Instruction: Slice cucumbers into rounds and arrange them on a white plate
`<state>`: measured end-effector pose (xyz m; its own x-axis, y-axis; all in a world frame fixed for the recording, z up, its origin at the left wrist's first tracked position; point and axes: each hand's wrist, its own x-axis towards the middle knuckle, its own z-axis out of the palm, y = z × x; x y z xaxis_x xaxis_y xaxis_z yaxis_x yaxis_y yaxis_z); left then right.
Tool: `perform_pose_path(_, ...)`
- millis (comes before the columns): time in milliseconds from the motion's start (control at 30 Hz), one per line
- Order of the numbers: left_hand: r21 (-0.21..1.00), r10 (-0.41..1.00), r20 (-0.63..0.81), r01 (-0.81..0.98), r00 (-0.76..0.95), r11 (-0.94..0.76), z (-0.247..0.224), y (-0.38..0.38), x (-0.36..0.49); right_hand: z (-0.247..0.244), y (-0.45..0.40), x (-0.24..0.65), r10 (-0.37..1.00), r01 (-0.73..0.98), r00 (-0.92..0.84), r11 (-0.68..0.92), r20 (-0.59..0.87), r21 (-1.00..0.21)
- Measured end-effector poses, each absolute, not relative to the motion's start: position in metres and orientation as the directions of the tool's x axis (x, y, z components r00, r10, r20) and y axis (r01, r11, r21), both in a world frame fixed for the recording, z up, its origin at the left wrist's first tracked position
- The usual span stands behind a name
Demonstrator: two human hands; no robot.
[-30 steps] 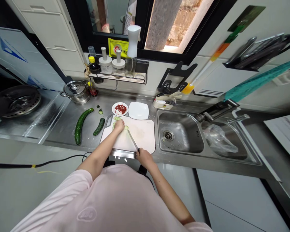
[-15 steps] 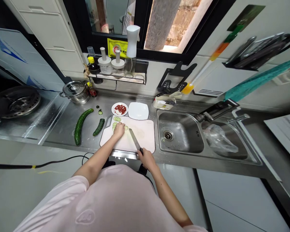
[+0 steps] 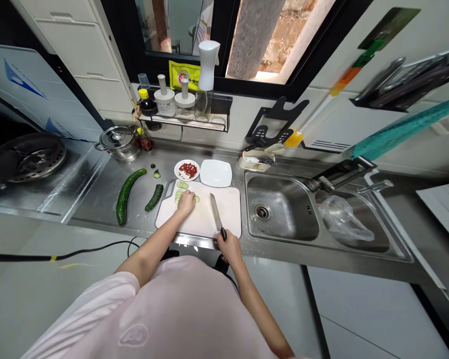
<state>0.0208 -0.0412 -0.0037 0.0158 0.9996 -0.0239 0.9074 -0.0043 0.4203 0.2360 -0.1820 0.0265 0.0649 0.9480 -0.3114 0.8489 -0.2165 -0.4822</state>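
Note:
A white cutting board (image 3: 202,224) lies on the steel counter. Over its left half is my left hand (image 3: 187,201), fingers bent together beside pale green cucumber slices (image 3: 179,193); whatever is under the fingers is too small to make out. My right hand (image 3: 229,247) is closed round the black handle of a knife (image 3: 216,212), whose blade lies over the right part of the board. Left of the board are a cut cucumber piece (image 3: 154,197) and a long whole cucumber (image 3: 127,195). Behind it are a plate of chopped red pieces (image 3: 187,170) and a white square plate (image 3: 216,173).
To the right is a steel sink (image 3: 280,224) with a faucet (image 3: 336,174) and a plastic bag (image 3: 344,219) in the second basin. A lidded pot (image 3: 119,143) stands back left, a wok (image 3: 26,155) far left. A shelf with bottles (image 3: 187,121) hangs behind.
The knife has moved right, away from my left hand, and its blade points more straight ahead. The whole view has shifted slightly.

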Motion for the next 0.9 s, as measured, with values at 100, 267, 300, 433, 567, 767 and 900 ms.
perform_pose_path(100,0.41,1.0,-0.026,0.912,0.012,0.0,-0.004,-0.04,0.022,0.026,-0.182,0.236,0.946,0.851,0.068,-0.22,-0.316,-0.476)
perform_pose_path(267,0.419,0.999,-0.042,0.908,-0.006,0.023,-0.004,-0.038,0.023,0.028,-0.181,0.236,0.945,0.852,0.07,-0.223,-0.319,-0.474)
perform_pose_path(300,0.425,0.999,-0.046,0.905,-0.011,0.03,-0.003,-0.037,0.023,0.028,-0.181,0.236,0.946,0.852,0.07,-0.222,-0.318,-0.474)
perform_pose_path(433,0.448,0.997,-0.069,0.891,-0.043,0.07,0.0,-0.034,0.024,0.03,-0.181,0.234,0.942,0.853,0.074,-0.23,-0.328,-0.468)
perform_pose_path(567,0.494,0.988,-0.109,0.857,-0.106,0.147,0.005,-0.034,0.027,0.03,-0.182,0.233,0.94,0.856,0.075,-0.232,-0.334,-0.462)
perform_pose_path(767,0.682,0.948,-0.227,0.659,-0.221,0.317,0.007,-0.047,0.025,0.026,-0.182,0.234,0.944,0.868,0.073,-0.219,-0.323,-0.445)
perform_pose_path(900,0.715,0.918,-0.266,0.578,-0.295,0.393,0.005,-0.063,0.01,0.025,-0.181,0.234,0.944,0.877,0.064,-0.208,-0.323,-0.433)
